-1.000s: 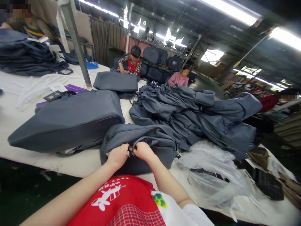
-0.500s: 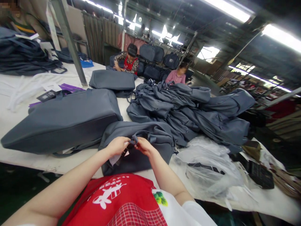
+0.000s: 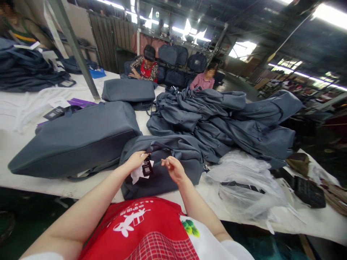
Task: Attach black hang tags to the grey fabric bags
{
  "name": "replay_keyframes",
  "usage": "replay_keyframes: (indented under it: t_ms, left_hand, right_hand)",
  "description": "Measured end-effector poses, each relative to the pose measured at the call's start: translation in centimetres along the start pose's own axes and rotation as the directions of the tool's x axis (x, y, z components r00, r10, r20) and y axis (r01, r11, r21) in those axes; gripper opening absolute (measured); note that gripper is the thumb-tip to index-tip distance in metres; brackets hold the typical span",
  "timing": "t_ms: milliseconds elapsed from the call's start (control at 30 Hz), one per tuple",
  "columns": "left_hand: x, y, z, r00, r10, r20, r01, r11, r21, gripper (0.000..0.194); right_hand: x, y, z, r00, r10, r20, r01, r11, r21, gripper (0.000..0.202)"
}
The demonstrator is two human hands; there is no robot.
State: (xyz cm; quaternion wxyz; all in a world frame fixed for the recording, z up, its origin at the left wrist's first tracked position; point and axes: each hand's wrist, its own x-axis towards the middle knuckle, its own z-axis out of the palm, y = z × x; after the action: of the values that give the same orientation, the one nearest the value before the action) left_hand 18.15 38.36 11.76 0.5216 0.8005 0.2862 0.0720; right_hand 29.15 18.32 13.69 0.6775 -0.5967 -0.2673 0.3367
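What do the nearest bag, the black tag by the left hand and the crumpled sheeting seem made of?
Bag: probably synthetic leather or coated fabric; smooth, faintly sheened, softly creased.
Black tag: likely card; flat, straight-edged, light print, finish unclear.
Sheeting: apparently thin plastic film; see-through, shiny, wrinkled.

Slate-grey bag (image 3: 162,182), smooth material, top sagging in soft folds; sits lengthwise along near edge of worktop (image 3: 86,186). Dark strap handle (image 3: 159,143) arched over upper side. Black tag (image 3: 146,168), pale square print, before near face; crumpled white wrapping (image 3: 136,176) beside it.
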Motion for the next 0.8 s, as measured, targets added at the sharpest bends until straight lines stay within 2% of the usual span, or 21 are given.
replay_keyframes:
  t_ms: [133, 233, 333, 467, 567, 633, 700, 800]
  left_hand:
    - [-0.5, 0.9, -0.3, 1.000, -0.004, 0.030, 0.004, 1.000, -0.004, 0.035]
    - [-1.1, 1.2, -0.3, 0.999, -0.030, 0.042, 0.032, 0.998, -0.047, 0.040]
    - [-1.6, 1.3, 0.0, 0.996, -0.052, 0.070, 0.060, 0.991, -0.119, 0.045]
    - [-1.7, 1.0, 0.5, 0.996, -0.069, 0.055, 0.078, 0.982, -0.174, 0.046]
    - [-1.6, 0.7, 0.8, 0.998, -0.069, 0.001, 0.068, 0.983, -0.171, 0.038]
    - [-1.5, 0.6, 0.9, 0.997, -0.072, -0.029, 0.065, 0.982, -0.175, 0.033]
    - [-1.5, 0.6, 1.0, 0.994, -0.091, -0.052, 0.079, 0.976, -0.202, 0.030]
    - [-1.7, 0.8, 1.3, 0.987, -0.146, -0.068, 0.120, 0.948, -0.297, 0.028]
  right_hand:
    - [0.6, -1.0, 0.2, 0.996, -0.092, 0.020, 0.091, 0.995, 0.030, 0.038]
    - [0.8, -0.6, 0.1, 0.997, -0.059, 0.058, 0.066, 0.988, -0.138, 0.042]
    - [0.9, 0.3, 0.4, 0.996, -0.027, 0.089, 0.057, 0.934, -0.352, 0.042]
    - [0.6, 0.6, 1.5, 0.993, -0.028, 0.116, 0.079, 0.881, -0.466, 0.028]
    - [-0.2, -0.6, 2.6, 0.983, -0.068, 0.172, 0.149, 0.843, -0.516, 0.025]
    - [-1.2, -1.7, 3.4, 0.955, -0.077, 0.287, 0.236, 0.783, -0.575, 0.030]
    - [-2.4, -2.6, 4.2, 0.912, -0.036, 0.408, 0.322, 0.679, -0.660, 0.045]
    - [-4.4, -3.0, 4.9, 0.879, 0.044, 0.474, 0.382, 0.528, -0.758, 0.066]
